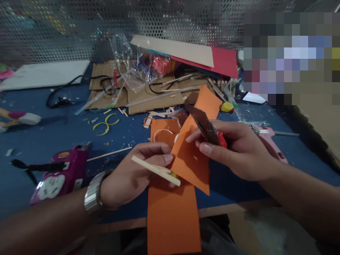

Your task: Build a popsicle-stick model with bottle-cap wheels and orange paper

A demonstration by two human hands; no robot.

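Centrally, my left hand pinches a thin, pale wooden stick together with a flat orange paper piece; the stick's long axis runs from upper left to lower right. My right hand is closed around a red-handled utility knife, its dull metal blade pointing up-left over the paper. A longer orange paper strip lies beneath, on the blue table.

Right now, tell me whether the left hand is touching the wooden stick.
Touching. The head view shows the left hand pinching the wooden stick between thumb and fingers, beside the orange paper piece.
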